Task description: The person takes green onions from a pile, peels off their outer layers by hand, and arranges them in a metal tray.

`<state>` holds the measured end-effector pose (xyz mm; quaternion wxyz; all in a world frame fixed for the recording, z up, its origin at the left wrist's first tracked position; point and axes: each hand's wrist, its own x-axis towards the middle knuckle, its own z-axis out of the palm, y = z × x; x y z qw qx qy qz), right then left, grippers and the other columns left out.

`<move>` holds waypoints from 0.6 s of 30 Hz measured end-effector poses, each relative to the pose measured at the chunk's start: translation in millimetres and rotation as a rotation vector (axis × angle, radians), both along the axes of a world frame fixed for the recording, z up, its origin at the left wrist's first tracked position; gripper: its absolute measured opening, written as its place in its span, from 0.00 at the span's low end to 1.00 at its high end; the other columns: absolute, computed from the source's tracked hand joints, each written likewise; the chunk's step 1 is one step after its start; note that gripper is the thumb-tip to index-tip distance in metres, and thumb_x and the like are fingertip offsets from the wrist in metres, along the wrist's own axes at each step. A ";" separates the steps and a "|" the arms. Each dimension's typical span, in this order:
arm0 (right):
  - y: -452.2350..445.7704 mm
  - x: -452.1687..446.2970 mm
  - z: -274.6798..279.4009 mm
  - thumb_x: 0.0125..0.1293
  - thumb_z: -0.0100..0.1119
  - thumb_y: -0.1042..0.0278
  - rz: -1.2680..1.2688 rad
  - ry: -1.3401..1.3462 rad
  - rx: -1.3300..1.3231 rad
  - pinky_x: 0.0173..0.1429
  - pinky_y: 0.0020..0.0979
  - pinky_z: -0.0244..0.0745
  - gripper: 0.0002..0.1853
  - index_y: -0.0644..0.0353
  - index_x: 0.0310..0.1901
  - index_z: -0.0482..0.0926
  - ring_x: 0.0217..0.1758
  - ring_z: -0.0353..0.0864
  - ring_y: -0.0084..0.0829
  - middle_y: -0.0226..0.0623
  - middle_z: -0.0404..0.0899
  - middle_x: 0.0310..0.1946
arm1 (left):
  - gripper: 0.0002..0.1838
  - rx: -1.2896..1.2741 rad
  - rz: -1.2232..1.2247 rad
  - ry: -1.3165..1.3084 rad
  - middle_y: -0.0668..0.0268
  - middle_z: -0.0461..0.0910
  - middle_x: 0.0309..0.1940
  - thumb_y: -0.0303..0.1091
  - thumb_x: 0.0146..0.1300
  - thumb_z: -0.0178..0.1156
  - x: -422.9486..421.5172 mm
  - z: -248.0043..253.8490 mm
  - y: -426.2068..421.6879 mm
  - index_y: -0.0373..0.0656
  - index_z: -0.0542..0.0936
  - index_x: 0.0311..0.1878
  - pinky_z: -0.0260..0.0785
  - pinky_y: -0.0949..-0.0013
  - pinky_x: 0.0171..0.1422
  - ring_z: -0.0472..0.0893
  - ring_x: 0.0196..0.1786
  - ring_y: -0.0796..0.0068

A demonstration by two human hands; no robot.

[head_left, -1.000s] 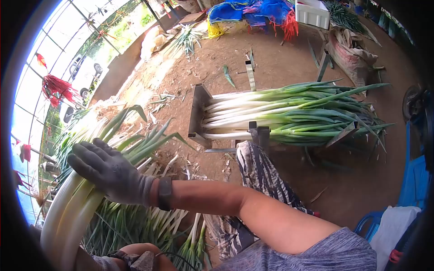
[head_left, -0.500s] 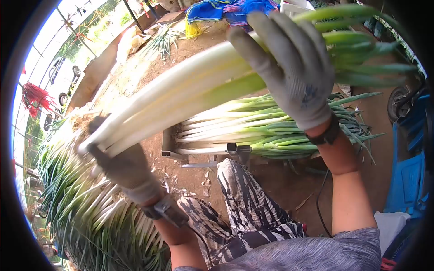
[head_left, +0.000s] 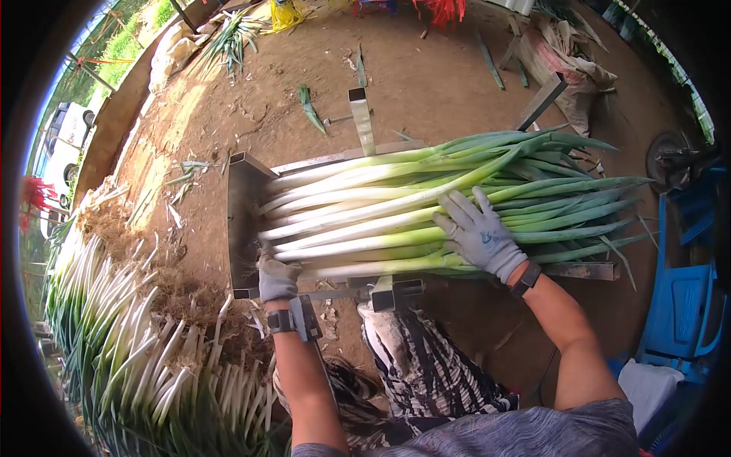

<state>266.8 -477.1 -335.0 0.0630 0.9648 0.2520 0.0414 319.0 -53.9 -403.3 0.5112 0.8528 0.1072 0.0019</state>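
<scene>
A thick layer of long green onions (head_left: 365, 217) lies in a metal rack (head_left: 242, 183), white ends against its left end plate and leaves trailing out to the right. My gloved left hand (head_left: 279, 279) is closed at the white ends at the rack's near left corner; its fingertips are partly hidden. My gloved right hand (head_left: 480, 234) rests flat on the onions where white turns to green, fingers spread and palm down.
A big heap of green onions (head_left: 145, 343) with roots lies at the left. Blue plastic chairs (head_left: 678, 305) stand at the right. A woven sack (head_left: 575, 72) sits at the back right, and upright metal posts (head_left: 362, 122) rise from the rack. Leaf scraps dot the dirt floor.
The bunch of green onions held up between both hands has come down into the rack. My right hand has opened flat on top; my left has moved right, to the rack's end. The view has tilted down.
</scene>
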 end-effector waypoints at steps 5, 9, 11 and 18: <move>25.2 3.5 -29.7 0.55 0.60 0.58 0.071 0.005 0.104 0.74 0.52 0.46 0.23 0.47 0.54 0.75 0.70 0.58 0.45 0.46 0.62 0.65 | 0.29 0.087 -0.090 -0.162 0.60 0.79 0.44 0.22 0.52 0.64 -6.2 -1.4 14.4 0.38 0.68 0.59 0.75 0.71 0.47 0.80 0.43 0.71; 34.5 -0.8 -16.2 0.54 0.59 0.61 0.058 0.012 0.231 0.74 0.51 0.47 0.20 0.46 0.52 0.77 0.69 0.59 0.46 0.47 0.63 0.65 | 0.17 -1.209 0.491 0.091 0.62 0.77 0.47 0.36 0.67 0.55 -6.6 6.3 4.1 0.39 0.72 0.56 0.71 0.69 0.56 0.76 0.49 0.71; 37.4 -8.4 -5.5 0.53 0.57 0.65 0.082 -0.033 0.238 0.72 0.49 0.51 0.19 0.49 0.49 0.77 0.67 0.63 0.44 0.45 0.66 0.62 | 0.14 -1.119 0.566 0.121 0.62 0.76 0.47 0.41 0.70 0.52 -11.1 3.5 2.8 0.40 0.75 0.50 0.71 0.62 0.58 0.75 0.50 0.69; 33.3 -5.8 -0.3 0.52 0.58 0.65 0.136 -0.126 0.148 0.72 0.47 0.52 0.18 0.52 0.48 0.77 0.66 0.64 0.42 0.40 0.68 0.61 | 0.18 -0.552 0.450 0.294 0.61 0.77 0.37 0.43 0.72 0.46 -25.2 36.9 -15.0 0.37 0.68 0.52 0.79 0.67 0.34 0.81 0.30 0.68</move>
